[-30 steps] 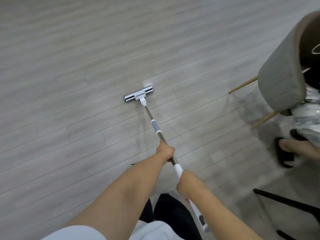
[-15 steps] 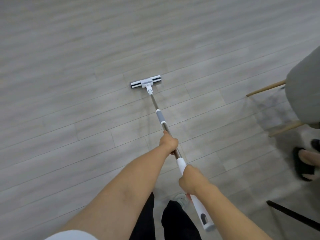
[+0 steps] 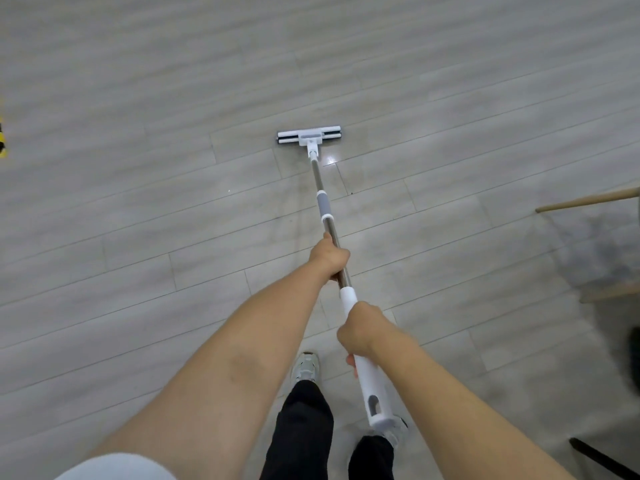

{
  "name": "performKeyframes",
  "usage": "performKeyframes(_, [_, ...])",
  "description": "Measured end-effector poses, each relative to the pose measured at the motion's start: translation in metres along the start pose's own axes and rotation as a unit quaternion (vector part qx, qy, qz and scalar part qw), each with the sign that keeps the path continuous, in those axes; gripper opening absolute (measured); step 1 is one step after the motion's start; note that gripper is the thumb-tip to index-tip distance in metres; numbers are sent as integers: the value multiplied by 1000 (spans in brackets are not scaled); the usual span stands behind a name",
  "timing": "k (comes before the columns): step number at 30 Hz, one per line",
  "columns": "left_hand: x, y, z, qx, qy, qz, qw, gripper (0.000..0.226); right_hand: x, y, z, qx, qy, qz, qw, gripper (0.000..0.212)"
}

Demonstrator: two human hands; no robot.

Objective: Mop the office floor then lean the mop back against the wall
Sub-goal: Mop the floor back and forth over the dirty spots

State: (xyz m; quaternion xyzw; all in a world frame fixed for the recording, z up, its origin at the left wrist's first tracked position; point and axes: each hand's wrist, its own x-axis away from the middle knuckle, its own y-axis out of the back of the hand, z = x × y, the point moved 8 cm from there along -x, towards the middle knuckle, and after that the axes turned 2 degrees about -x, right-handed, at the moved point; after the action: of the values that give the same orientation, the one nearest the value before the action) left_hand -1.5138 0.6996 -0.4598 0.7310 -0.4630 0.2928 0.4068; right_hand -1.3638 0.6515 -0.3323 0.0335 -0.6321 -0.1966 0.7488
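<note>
Mop (image 3: 325, 209) handle runs straight ahead from the person, its flat white head (image 3: 310, 137) lying crosswise on the floor (image 3: 138, 220) well beyond both hands. Left hand (image 3: 329, 256) is the forward one: it is closed in a full fist around the bare metal part of the pole, just behind the grey collar (image 3: 323, 204). Right hand (image 3: 362, 329) sits nearer the body and is likewise wrapped tight, on the white plastic grip (image 3: 367, 372); one fingertip shows under the grip, and the end of the grip with its hanging slot sticks out behind that hand. A short stretch of metal pole and white grip separates the two fists.

Below the hands, a pale shoe (image 3: 304, 368) and black trouser legs (image 3: 304, 427) stand on the planks, the shoe just left of the grip; a second shoe (image 3: 394, 433) shows partly behind the grip's end. A small bright glint lies on the floor just right of the pole near the mop head.

Ahead of the hands and to their left the grey plank floor lies wide open as far as the frame reaches, apart from a small yellow and black object (image 3: 2, 140) cut off by the far left edge. To the right of the hands the room is tighter: a wooden chair leg (image 3: 588, 199) slants in from the right edge, a second one (image 3: 613, 292) lies blurred below it, and a dark bar (image 3: 602, 457) crosses the lower right corner. A dark blurred shape (image 3: 634, 358) at the right edge cannot be made out.
</note>
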Motion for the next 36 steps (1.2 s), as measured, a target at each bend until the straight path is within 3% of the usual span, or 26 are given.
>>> performKeyframes(3, [-19,30,-5,-2,-7,-3,1000,56,-12,-10,32,-36,2,5,999,33])
performKeyframes(5, [-22,34,0,-7,-2,3,1000,61,-15,-18,35,-40,2,8,999,33])
performKeyframes(9, [-9,14,19,-9,6,15,1000,76,-12,-29,12,-4,-8,-11,1000,34])
performKeyframes(12, [6,-1,33,0,7,8,1000,71,-8,-32,-12,23,-16,-26,999,36])
performKeyframes(22, [139,-100,141,36,45,3,998,60,60,-90,-181,107,-36,-13,994,57])
performKeyframes(28, [229,-174,205,61,65,7,996,80,109,-121,-293,138,-67,9,988,58])
performKeyframes(36, [245,-168,202,51,59,-28,997,74,124,-115,-295,140,-29,0,990,53])
